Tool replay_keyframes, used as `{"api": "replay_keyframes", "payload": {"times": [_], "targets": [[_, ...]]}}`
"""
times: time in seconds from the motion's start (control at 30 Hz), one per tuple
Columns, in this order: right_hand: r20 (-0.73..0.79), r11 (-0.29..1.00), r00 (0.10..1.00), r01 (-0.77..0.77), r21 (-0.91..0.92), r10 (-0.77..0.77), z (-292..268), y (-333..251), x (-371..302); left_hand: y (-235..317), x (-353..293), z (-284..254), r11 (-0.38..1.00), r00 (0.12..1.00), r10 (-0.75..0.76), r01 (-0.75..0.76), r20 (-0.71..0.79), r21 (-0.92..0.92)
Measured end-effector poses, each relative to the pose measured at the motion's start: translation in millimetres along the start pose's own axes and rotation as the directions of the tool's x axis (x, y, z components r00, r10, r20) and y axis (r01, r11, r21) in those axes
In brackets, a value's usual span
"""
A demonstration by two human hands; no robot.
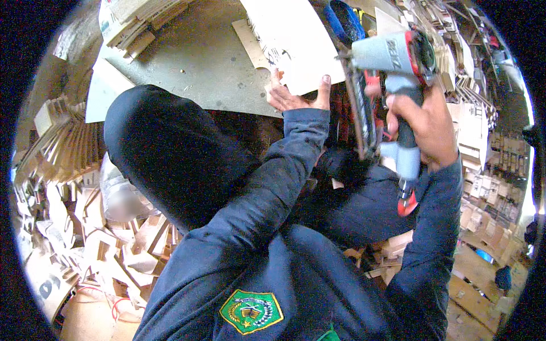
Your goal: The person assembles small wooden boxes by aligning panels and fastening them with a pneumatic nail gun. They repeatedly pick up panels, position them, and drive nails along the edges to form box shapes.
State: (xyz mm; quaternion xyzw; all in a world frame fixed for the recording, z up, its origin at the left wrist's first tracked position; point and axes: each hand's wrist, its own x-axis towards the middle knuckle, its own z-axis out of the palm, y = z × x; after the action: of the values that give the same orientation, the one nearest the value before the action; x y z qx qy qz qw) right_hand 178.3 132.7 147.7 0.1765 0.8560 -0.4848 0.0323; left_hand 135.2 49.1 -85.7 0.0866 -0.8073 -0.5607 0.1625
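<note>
My right hand (433, 122) is wrapped round the handle of a grey and black nail gun (380, 54) with red parts. The tool is slightly blurred and held up at the right of a white board (304, 42). An air fitting shows at the bottom of its handle. My left hand (294, 99) grips the near edge of that bright board, thumb raised at its right corner and fingers at the left. A thin tan wooden piece (248, 42) lies along the board's left side. Where the nail gun's nose points is hard to make out.
A grey work surface (210, 74) stretches beyond my bent knee. Stacked wooden pieces (136, 23) stand at its far left, and a blue container (344, 21) sits far right. Fanned wood parts (71, 139) and loose offcuts (128, 256) lie left; more stacks (483, 199) line the right.
</note>
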Motion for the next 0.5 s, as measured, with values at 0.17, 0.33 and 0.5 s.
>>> {"api": "replay_keyframes", "payload": {"times": [0.17, 0.33, 0.5], "targets": [[0.135, 0.960, 0.960, -0.261, 0.099, 0.247, 34.4, -24.6, -6.9, -18.7, -3.8, 16.7, 1.000, 1.000, -0.005, 0.004, -0.031, -0.024], [0.114, 0.962, 0.968, -0.238, 0.135, 0.223, 59.9, -30.1, -5.7, -40.6, -12.0, 36.1, 0.983, 0.989, 0.128, -0.117, -0.068, 0.143], [0.082, 0.946, 0.950, -0.309, 0.095, 0.302, 66.3, -35.5, -6.6, -33.7, -17.6, 36.6, 0.999, 0.998, -0.028, 0.026, -0.052, -0.043]]}}
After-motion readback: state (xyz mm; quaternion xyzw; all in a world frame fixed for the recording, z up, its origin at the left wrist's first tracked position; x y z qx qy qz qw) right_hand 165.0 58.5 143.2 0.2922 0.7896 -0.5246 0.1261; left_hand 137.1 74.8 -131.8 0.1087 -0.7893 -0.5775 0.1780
